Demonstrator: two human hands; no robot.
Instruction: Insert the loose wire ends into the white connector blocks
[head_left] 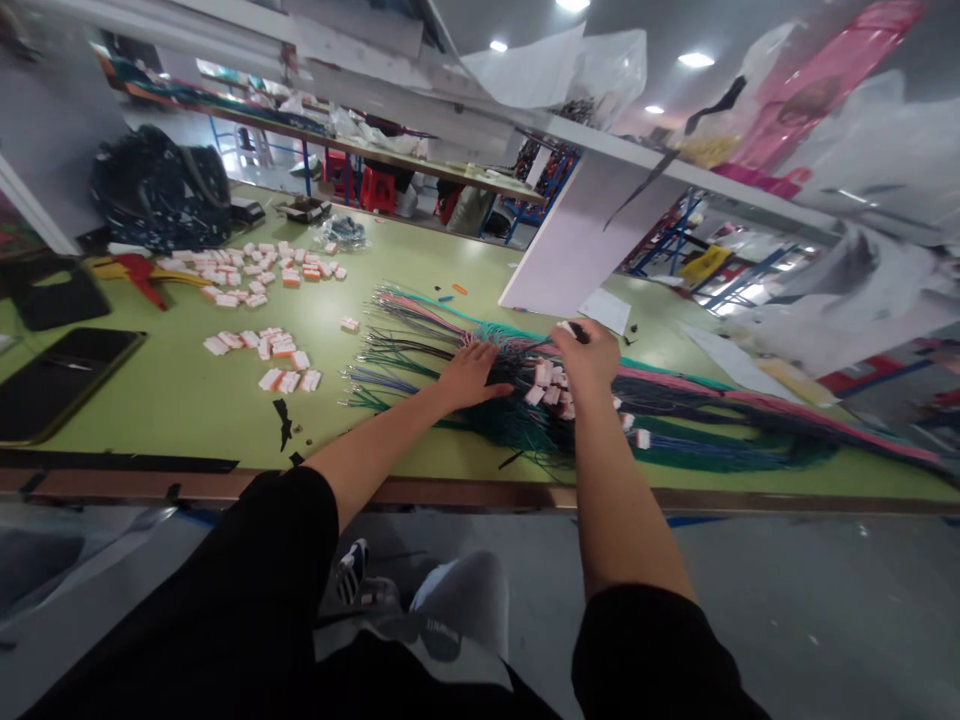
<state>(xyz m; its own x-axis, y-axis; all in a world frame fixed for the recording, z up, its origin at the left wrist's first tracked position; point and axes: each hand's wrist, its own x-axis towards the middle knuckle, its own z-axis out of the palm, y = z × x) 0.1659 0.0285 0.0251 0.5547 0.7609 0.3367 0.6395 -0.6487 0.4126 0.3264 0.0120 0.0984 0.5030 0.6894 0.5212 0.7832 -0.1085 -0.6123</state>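
Curled closed, the right hand (591, 355) grips a small white-and-black piece (574, 331) between thumb and fingers, lifted just above a long spread of wires. Opened out with its palm down, the left hand (471, 375) lies on the wires (675, 383), fingers extended toward the far side and thumb spread to the right; whether it also pinches any strands cannot be told.

The wires, in green, pink, black and blue, run across the middle of a pale green table (184, 415) and off toward its right end. Their loose tips fan out to the left of the left hand. Between the two hands, close to the right wrist, a cluster of white connectors (551, 385) sits on the wires.

On the left half of the table, more white-and-orange connectors (259, 270) lie scattered in a far group and a nearer one. Left of the far group is a yellow-and-red tool (142, 270); at the near left lies a flat dark tray-like object (67, 385). A dark patterned bag (161, 190) stands at the far left. Beyond the wires, a white upright panel (562, 230) rises from the table.
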